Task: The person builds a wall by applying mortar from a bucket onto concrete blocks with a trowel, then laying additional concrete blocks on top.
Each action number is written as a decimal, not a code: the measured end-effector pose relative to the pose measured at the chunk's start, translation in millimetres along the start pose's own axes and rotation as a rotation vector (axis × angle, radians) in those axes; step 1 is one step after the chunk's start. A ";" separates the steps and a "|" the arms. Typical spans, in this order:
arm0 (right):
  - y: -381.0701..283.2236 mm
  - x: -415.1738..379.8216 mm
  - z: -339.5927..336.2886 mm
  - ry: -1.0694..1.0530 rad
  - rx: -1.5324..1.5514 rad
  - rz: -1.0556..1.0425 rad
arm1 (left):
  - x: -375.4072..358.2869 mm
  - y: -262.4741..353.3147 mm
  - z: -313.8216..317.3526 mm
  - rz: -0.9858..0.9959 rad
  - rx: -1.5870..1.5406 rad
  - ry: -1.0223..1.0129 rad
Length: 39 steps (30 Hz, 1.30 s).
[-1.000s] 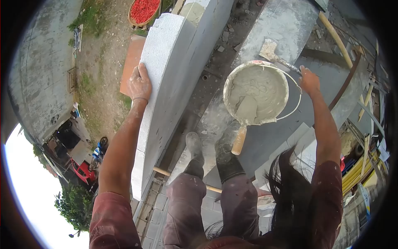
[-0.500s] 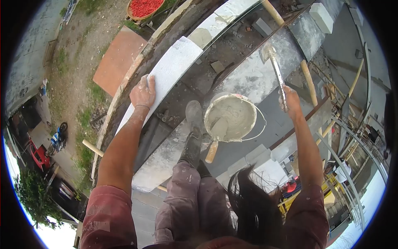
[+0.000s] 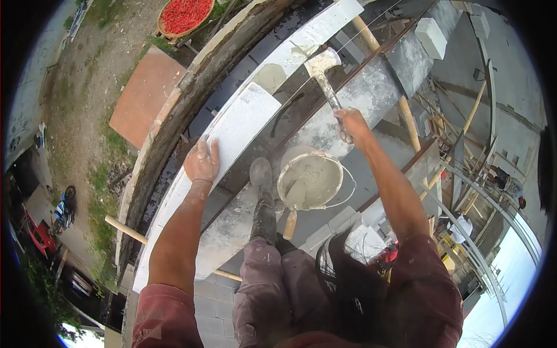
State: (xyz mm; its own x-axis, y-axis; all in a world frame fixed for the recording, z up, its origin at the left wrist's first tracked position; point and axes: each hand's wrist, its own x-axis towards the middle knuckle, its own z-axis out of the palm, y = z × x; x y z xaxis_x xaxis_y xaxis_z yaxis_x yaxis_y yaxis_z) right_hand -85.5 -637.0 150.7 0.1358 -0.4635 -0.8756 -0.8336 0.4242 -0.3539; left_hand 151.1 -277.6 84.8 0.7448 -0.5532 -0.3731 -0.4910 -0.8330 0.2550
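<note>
My left hand [image 3: 201, 165] lies on the outer edge of a long white block [image 3: 246, 116] on the curved wall, fingers partly spread and pressed to its surface. In my right hand [image 3: 353, 124] is a mortar-caked mallet [image 3: 321, 65], its fingers wrapped round the handle. The head is over the wall's inner edge, near a grey mortar patch [image 3: 270, 78] at the block's far end. Below my hands a bucket [image 3: 282, 184] of wet mortar stands on the planks, and a trowel [image 3: 289, 223] rests in it, handle sticking out over the rim.
My boot [image 3: 264, 203] is beside the bucket on a scaffold plank [image 3: 360, 95]. A string line runs along the wall, with wooden poles [image 3: 409, 122] under the planks. A white block [image 3: 430, 38] sits farther along. Two people are at the lower right. Outside lies a basket of red chillies [image 3: 184, 16].
My right hand has swung the mallet leftward from over the plank to the wall's edge. The left hand stays on the block, and the whole view has shifted slightly.
</note>
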 end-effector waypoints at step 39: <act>-8.9 -15.1 17.1 -0.363 -0.150 0.009 | -0.6 1.5 1.2 0.043 -0.014 0.053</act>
State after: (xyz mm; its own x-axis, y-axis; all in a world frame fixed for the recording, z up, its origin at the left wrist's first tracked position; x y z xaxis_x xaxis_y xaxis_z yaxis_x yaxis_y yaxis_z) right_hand -70.9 -620.4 161.4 0.2863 -0.1433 -0.9474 -0.9008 0.2966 -0.3171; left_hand 149.4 -278.6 84.3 0.7464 -0.5869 -0.3138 -0.5169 -0.8082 0.2821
